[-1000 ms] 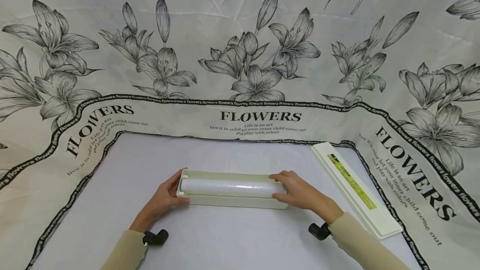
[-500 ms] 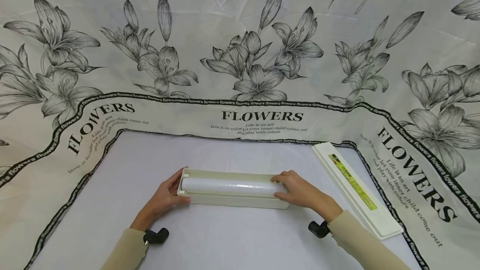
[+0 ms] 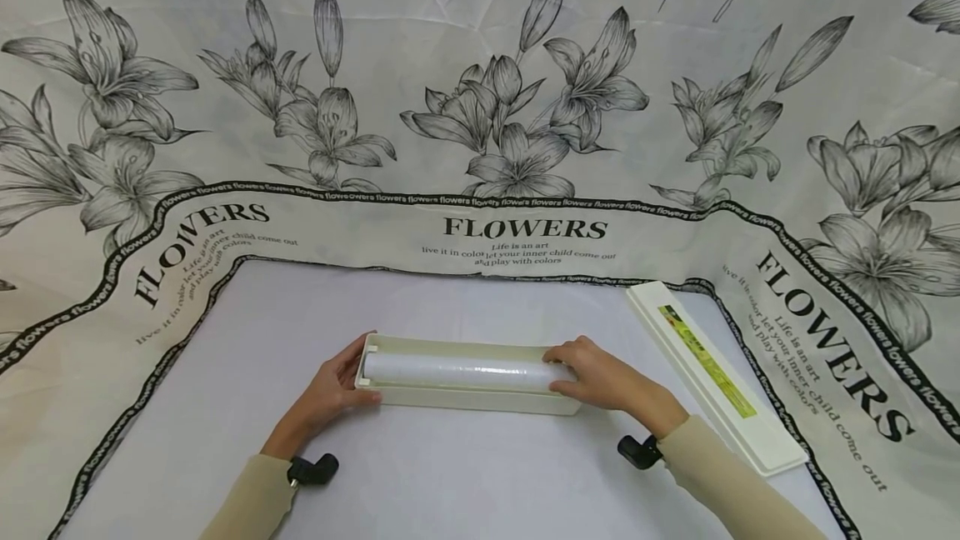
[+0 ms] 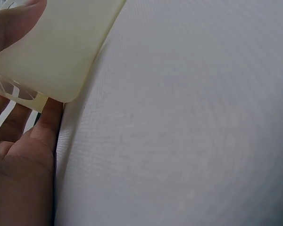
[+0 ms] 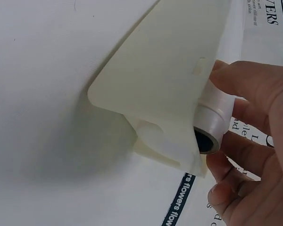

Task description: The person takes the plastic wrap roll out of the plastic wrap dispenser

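A long cream dispenser box (image 3: 480, 399) without its cover lies crosswise on the table, and a roll of cling film (image 3: 457, 370) rests inside it. My left hand (image 3: 335, 385) grips the box's left end, thumb on the front wall and fingers round the end; the left wrist view shows that thumb (image 4: 14, 28) against the wall. With my right hand (image 3: 603, 375) I hold the roll's right end between thumb and fingers. In the right wrist view the roll's hollow end (image 5: 210, 139) stands beyond the box's edge, near the curled fingers.
A long white lid (image 3: 757, 440) with a yellow-green label (image 3: 705, 361) lies slanted at the table's right side. White cloth (image 3: 465, 482) covers the table. Behind it hangs a flower-printed cloth (image 3: 360, 232) with a black border. Each wrist carries a small black camera.
Both hands keep their hold on the box and roll, with hardly any movement. The whole head view has shifted slightly.
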The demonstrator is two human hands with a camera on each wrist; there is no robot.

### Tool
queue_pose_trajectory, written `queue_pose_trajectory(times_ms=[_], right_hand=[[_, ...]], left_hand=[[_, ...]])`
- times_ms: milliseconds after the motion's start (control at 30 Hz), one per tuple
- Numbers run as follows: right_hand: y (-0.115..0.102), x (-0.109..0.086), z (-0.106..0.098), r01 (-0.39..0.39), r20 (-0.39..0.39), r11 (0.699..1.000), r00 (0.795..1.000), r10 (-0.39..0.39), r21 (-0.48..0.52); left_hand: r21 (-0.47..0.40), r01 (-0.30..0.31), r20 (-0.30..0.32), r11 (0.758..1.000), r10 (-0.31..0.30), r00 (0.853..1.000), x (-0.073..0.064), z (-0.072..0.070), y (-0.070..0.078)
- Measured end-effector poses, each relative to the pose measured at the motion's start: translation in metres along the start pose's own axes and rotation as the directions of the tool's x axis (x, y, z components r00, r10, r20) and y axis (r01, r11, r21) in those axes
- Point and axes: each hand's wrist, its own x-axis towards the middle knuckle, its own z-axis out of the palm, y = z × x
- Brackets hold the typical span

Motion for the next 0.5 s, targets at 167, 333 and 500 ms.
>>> queue_pose_trajectory(times_ms=[167,333,500], right_hand=[[-0.002,-0.002,-0.007,0.024,-0.027,1.000,0.999,-0.023,0.017],[-0.002,-0.003,-0.013,0.045,-0.030,0.993,0.999,-0.042,0.107],[-0.002,-0.003,-0.014,0.058,-0.036,0.982,0.998,-0.052,0.177]], left_hand=[[0.012,0.005,-0.006,1.000,-0.005,1.000,0.001,0.000,0.000],[0.001,0.002,-0.004,1.000,-0.002,1.000,0.000,0.000,-0.001],[-0.008,-0.001,0.001,1.000,0.001,1.000,0.001,0.000,0.000]])
